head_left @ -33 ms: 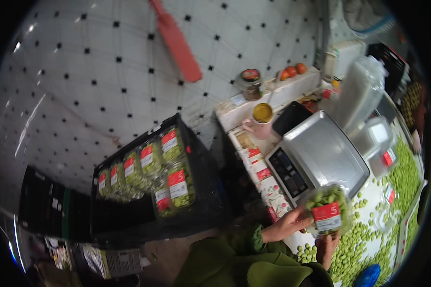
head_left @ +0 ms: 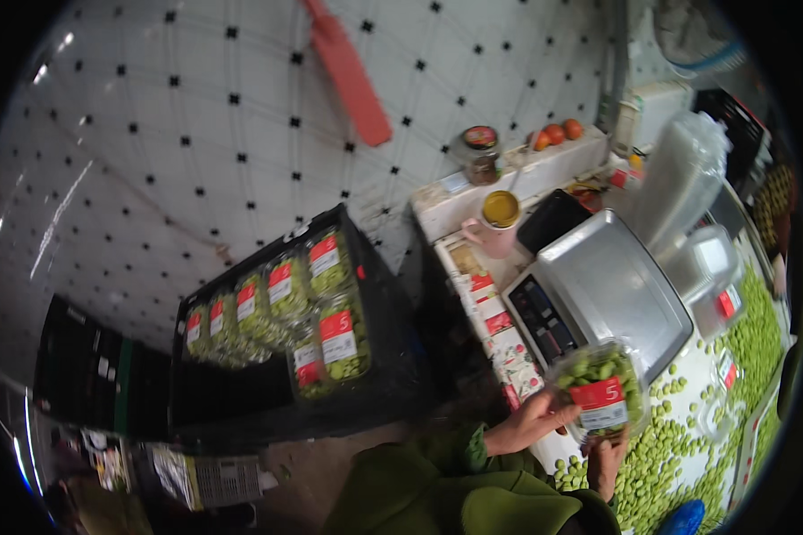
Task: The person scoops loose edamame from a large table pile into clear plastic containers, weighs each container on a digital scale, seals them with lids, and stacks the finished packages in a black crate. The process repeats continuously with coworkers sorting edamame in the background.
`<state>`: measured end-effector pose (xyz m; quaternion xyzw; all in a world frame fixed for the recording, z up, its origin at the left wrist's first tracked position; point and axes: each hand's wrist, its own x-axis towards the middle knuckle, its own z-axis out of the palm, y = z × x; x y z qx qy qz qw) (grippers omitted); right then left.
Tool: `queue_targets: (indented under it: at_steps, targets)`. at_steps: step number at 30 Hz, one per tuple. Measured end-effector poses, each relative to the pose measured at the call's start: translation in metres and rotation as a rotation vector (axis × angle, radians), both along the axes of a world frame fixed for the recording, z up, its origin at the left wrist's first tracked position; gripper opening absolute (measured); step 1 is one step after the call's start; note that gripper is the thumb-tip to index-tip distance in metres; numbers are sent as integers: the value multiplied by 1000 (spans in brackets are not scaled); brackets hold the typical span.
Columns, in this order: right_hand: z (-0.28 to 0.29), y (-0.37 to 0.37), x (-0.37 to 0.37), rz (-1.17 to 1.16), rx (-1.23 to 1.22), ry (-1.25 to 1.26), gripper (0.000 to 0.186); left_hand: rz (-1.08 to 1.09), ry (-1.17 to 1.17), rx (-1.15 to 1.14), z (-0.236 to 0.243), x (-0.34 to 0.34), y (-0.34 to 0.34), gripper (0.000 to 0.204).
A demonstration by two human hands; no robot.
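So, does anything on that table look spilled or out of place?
Loose green beans lie strewn across the white table, some close to the scale, like a spill, though perhaps deliberate. The pink drinking mug nearby seems misplaced.

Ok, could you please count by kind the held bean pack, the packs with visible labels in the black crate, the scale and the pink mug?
Held bean pack: 1
Label-showing packs in the black crate: 7
Scale: 1
Pink mug: 1
Total: 10
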<state>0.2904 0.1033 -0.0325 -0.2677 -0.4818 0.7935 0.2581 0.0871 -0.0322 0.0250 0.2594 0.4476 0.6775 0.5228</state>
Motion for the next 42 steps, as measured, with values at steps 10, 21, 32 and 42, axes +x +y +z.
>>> queue_targets:
  at_steps: [10,21,32,42]
  targets:
    - [-4,-32,-74,556,437,-310,37,1277,65,-13,121,-115,-219,34]
    - [-34,-31,-43,415,264,-424,26,1072,378,-1048,57,-195,-379,45]
    - [-30,-44,-42,305,311,-454,22,568,646,-1286,56,-219,-356,65]
    - [-18,-41,-2,106,268,-429,22,934,1208,-546,51,-142,-152,27]
